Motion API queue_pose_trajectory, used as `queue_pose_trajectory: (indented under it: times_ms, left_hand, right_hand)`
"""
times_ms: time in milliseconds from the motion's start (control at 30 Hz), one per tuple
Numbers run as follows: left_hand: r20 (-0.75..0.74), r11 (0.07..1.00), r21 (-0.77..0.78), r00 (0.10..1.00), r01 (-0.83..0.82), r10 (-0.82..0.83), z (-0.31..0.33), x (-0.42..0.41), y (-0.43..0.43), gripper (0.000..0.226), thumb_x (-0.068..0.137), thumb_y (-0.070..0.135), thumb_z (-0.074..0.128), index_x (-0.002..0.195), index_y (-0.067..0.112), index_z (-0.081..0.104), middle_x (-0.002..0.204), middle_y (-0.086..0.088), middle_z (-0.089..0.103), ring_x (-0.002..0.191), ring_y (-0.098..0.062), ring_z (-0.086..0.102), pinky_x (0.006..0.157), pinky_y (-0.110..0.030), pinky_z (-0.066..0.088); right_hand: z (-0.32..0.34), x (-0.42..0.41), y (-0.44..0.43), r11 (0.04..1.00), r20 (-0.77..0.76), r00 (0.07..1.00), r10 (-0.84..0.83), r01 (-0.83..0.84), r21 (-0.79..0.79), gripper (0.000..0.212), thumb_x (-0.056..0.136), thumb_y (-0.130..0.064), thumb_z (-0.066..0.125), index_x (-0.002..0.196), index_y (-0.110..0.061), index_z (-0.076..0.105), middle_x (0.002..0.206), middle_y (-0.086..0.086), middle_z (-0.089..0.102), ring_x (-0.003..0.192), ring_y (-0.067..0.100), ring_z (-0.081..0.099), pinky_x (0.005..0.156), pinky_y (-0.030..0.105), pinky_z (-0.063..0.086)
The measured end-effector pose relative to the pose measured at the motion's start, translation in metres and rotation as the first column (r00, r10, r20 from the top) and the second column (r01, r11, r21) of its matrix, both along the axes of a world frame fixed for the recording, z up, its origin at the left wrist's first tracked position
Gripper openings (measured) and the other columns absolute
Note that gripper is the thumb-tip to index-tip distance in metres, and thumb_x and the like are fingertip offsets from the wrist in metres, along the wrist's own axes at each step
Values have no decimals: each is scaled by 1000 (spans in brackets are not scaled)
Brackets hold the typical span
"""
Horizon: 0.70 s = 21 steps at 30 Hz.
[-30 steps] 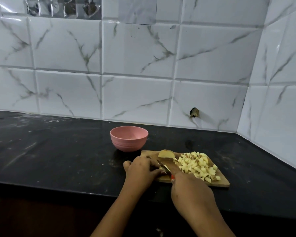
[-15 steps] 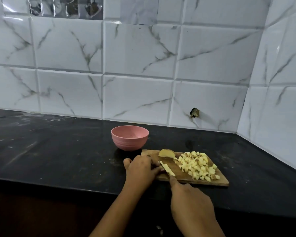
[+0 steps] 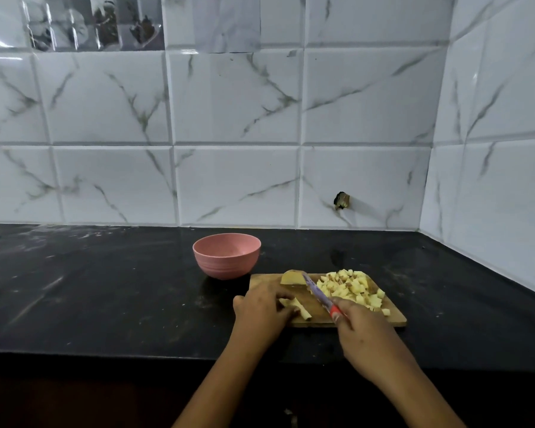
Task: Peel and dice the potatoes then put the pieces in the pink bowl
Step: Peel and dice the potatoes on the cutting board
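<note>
Right now my left hand sits at the near left corner of the wooden cutting board, fingers curled down over a small bundle of potato strips, pinning them against the wood. My right hand is wrapped around the red handle of the knife. Its blade angles away from me and to the left, its tip beside the uncut potato half at the far edge of the board. Whether the edge touches the wood I cannot tell. The blade carries a pale purplish pattern, but no maker's mark I can read.

To the right of the blade, a heap of diced potato covers the right part of the board. The pink bowl stands upright on the black counter, just beyond the board's far left corner, and I can see no potato pieces in it.

High on the marble-look tiled wall hangs a strip of greyish pictures, with a pale sheet beside it; a line of print at its top is too small to read. Lower right, a dark hole breaks one tile.
</note>
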<state>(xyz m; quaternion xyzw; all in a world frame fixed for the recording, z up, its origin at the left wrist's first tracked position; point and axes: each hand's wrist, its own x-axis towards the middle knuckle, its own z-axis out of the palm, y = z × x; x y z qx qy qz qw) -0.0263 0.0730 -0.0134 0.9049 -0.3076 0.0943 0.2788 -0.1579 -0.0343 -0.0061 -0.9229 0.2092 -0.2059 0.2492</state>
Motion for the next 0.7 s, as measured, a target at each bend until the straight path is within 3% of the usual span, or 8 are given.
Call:
queue_pose_trajectory:
  times_ms: [200, 300, 400, 500, 600, 700]
  left_hand:
    - [-58, 998, -49, 997, 39, -42, 1, 18, -6, 22, 91, 19, 59, 108, 27, 70, 115, 2, 63, 102, -10, 59, 90, -22, 46]
    - [-83, 998, -28, 995, 54, -56, 6, 24, -9, 27, 93, 11, 56, 110, 27, 69, 121, 1, 60, 102, -11, 59, 89, -22, 48]
    - [-31, 992, 17, 992, 123, -123, 5, 25, -7, 35, 94, 8, 50, 116, 29, 66, 131, 3, 54, 115, -14, 52, 97, -23, 42]
    - [60, 974, 108, 977, 197, -204, 1, 23, -4, 29, 96, 23, 52, 122, 29, 63, 135, 6, 45, 126, -13, 38, 100, -24, 32]
    - [116, 977, 181, 984, 114, -137, 1, 20, -3, 27, 90, 44, 56, 114, 34, 63, 130, 10, 38, 120, -11, 35, 91, -29, 28]
    - [147, 990, 128, 987, 51, -70, -3, 13, -2, 26, 86, 50, 59, 103, 32, 65, 126, 13, 38, 118, -8, 35, 89, -29, 27]
  right_hand:
    - [-5, 6, -4, 996, -7, 1000, 4, -4, 91, 42, 102, -33, 36, 144, -31, 39, 113, -3, 64, 99, 13, 62, 84, 32, 53]
    - [-8, 7, -6, 993, -15, 1000, 21, -19, 115, 42, 102, -33, 36, 144, -32, 39, 108, -6, 62, 100, 13, 61, 84, 31, 52]
    - [-7, 4, -7, 990, -20, 999, 43, -40, 132, 41, 103, -34, 35, 144, -31, 39, 98, -9, 57, 95, 10, 61, 80, 26, 51]
    - [-4, 0, -8, 996, -30, 999, 22, -19, 90, 42, 103, -34, 35, 145, -31, 38, 100, -7, 60, 96, 10, 60, 79, 25, 50]
    - [-1, -7, -2, 1000, -63, 998, 14, -13, 12, 43, 103, -35, 34, 146, -37, 34, 111, -8, 64, 92, 6, 61, 76, 23, 50]
    - [6, -18, 10, 992, -124, 992, -23, 7, -126, 45, 103, -37, 30, 147, -45, 24, 114, -7, 60, 82, 6, 56, 69, 23, 47]
